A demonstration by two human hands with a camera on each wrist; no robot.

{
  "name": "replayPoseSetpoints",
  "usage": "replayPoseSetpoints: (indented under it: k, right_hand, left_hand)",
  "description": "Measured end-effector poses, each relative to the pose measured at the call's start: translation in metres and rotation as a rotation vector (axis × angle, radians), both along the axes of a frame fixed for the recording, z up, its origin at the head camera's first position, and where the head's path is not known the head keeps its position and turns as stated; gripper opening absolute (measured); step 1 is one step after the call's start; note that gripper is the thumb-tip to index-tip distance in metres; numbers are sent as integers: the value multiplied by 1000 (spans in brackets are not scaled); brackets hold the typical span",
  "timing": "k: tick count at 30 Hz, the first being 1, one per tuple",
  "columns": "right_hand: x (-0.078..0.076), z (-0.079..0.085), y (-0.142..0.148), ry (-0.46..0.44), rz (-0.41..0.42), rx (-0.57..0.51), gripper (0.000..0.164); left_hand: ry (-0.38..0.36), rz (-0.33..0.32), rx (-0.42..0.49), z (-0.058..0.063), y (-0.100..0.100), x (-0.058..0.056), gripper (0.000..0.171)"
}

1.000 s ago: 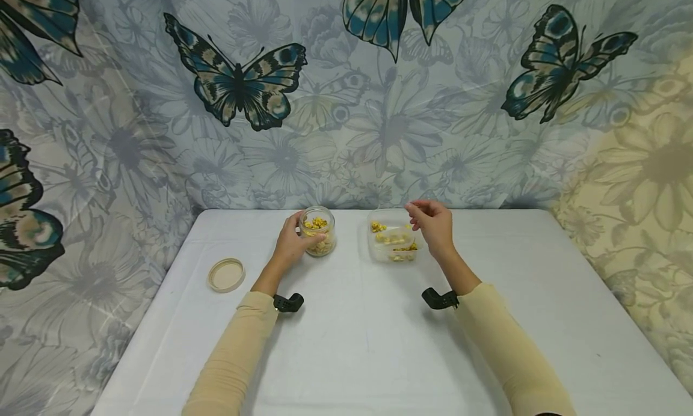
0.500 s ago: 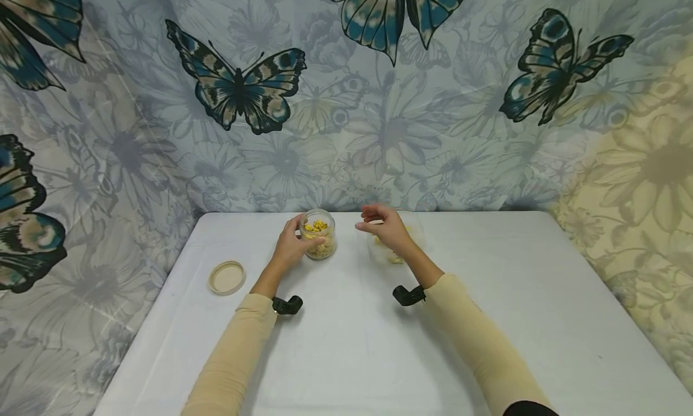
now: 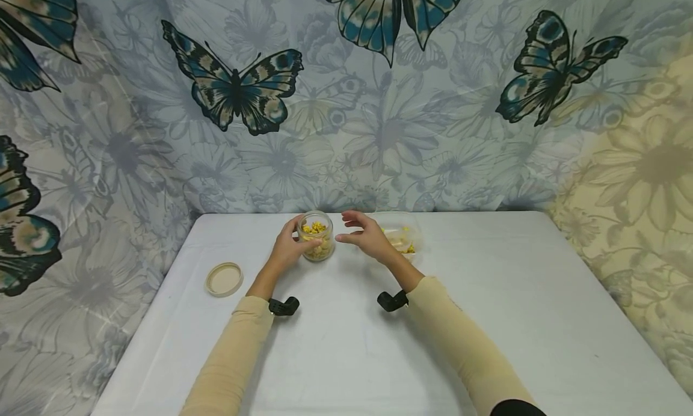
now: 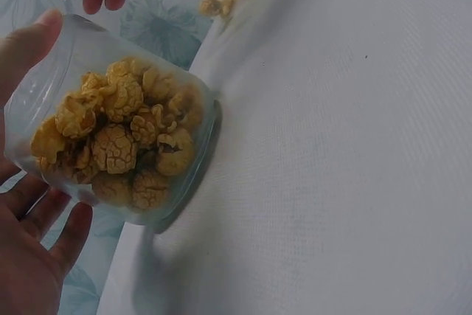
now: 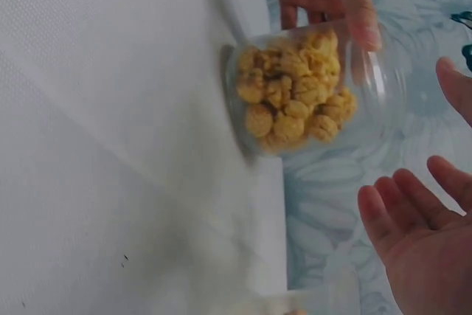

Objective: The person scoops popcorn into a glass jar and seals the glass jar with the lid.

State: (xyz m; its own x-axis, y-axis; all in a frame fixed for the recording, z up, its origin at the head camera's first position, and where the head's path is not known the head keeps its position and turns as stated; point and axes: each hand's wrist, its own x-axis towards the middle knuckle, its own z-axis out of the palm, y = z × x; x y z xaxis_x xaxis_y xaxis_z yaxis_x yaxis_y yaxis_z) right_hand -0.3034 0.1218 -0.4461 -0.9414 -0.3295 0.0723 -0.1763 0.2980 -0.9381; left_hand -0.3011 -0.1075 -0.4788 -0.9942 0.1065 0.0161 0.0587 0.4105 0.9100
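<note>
A clear glass jar (image 3: 316, 238) partly filled with yellow caramel popcorn (image 4: 122, 127) stands upright at the back of the table. My left hand (image 3: 289, 245) grips it from the left, the thumb across the front and the fingers round the far side. Just right of the jar, my right hand (image 3: 365, 235) is held apart from it with fingers extended and nothing in them, as the right wrist view also shows. Behind the right hand sits a clear plastic container (image 3: 414, 229) with some popcorn pieces, partly hidden by that hand.
A round pale lid (image 3: 224, 279) lies on the white-covered table (image 3: 335, 350), left of the left forearm. A butterfly-patterned cloth (image 3: 390, 139) hangs directly behind the table's back edge.
My right hand has moved left from above the plastic container to beside the jar, and its fingers have spread. The left hand has stayed on the jar.
</note>
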Motion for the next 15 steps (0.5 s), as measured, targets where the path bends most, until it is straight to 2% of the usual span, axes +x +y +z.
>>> replayPoseSetpoints:
  k: [9, 15]
  right_hand:
    - [1, -7, -16, 0, 33, -5, 68]
    - [-1, -12, -20, -17, 25, 5, 74]
  left_hand:
    - [34, -32, 43, -5, -5, -1, 92]
    - [56, -54, 93, -7, -7, -1, 82]
